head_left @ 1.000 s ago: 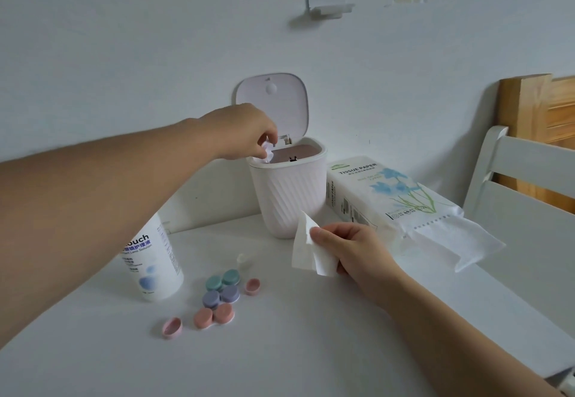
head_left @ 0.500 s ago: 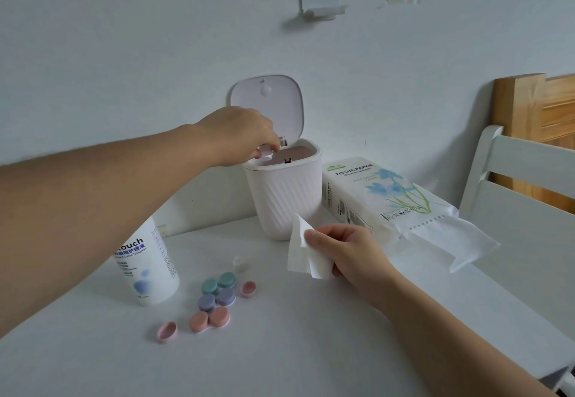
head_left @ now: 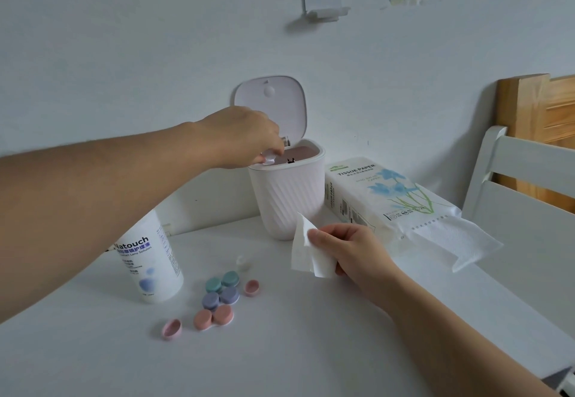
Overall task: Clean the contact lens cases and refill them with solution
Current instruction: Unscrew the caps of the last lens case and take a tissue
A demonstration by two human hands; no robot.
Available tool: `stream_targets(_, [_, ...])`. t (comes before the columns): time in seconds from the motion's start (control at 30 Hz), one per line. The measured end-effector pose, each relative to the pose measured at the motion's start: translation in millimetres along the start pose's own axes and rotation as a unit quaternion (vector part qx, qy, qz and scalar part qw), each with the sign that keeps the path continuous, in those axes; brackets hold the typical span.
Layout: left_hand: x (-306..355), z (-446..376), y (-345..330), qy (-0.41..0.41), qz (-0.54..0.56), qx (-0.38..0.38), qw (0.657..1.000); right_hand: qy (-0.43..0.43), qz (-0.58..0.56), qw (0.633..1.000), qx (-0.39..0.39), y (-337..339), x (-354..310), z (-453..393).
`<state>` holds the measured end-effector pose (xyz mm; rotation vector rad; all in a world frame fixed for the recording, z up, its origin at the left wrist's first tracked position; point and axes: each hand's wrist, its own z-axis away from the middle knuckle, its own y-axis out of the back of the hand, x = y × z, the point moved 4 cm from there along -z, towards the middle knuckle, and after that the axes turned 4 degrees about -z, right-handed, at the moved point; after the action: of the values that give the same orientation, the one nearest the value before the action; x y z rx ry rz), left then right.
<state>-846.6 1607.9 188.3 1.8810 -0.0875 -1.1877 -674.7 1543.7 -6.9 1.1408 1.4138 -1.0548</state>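
Left hand (head_left: pixel 245 137) reaches over the rim of the small bin (head_left: pixel 287 197), fingers curled round a crumpled white wad (head_left: pixel 268 158) held right at the bin's mouth. Bin lid (head_left: pixel 273 102) stands flipped up behind the hand, against the wall.

Right hand (head_left: pixel 350 250) is nearer the camera, just in front of the bin, thumb & fingers pinching a folded white tissue (head_left: pixel 306 252) that hangs upright off the table (head_left: pixel 311 350).

Contact lens cases lie between the two arms on the table: a green pair (head_left: pixel 222 282) at the back, a purple pair (head_left: pixel 220 297) touching it in front, a pink-orange pair (head_left: pixel 213 317) nearest. All three pairs have caps on, as far as can be told. Two loose pink caps lie apart from them, one (head_left: pixel 252 287) to the right of the green/purple pairs, one (head_left: pixel 171 329) to the left of the pink-orange pair. A small clear cap (head_left: pixel 243 263) sits just behind the green pair.

Solution bottle (head_left: pixel 149 263) stands upright left of the cases, partly hidden by the left forearm. Tissue pack (head_left: pixel 385 197) lies to the right of the bin, touching or nearly so, w/ a sheet (head_left: pixel 451 241) pulled out of its near end. White chair (head_left: pixel 525 185) at right edge.
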Motion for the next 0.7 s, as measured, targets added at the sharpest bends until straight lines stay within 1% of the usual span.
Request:
stream_targets(0.27, [6.8, 2.8, 9.6, -0.019, -0.039, -0.006, 0.999, -0.005, -0.007, 1.0, 0.003, 1.1, 0.0, 1.0])
stream_targets(0.43, [8.3, 4.9, 13.8, -0.026, -0.032, -0.015, 0.999, -0.008, -0.004, 1.0, 0.005, 1.1, 0.3, 0.6])
stream_targets(0.6, [8.5, 7.3, 19.2, -0.036, -0.029, -0.002, 0.999, -0.01, 0.0, 1.0, 0.008, 1.7, 0.7, -0.8])
stream_targets(0.7, [9.2, 7.8, 18.6, -0.031, -0.032, -0.016, 0.999, -0.008, 0.006, 1.0, 0.011, 1.5, 0.8, -0.2])
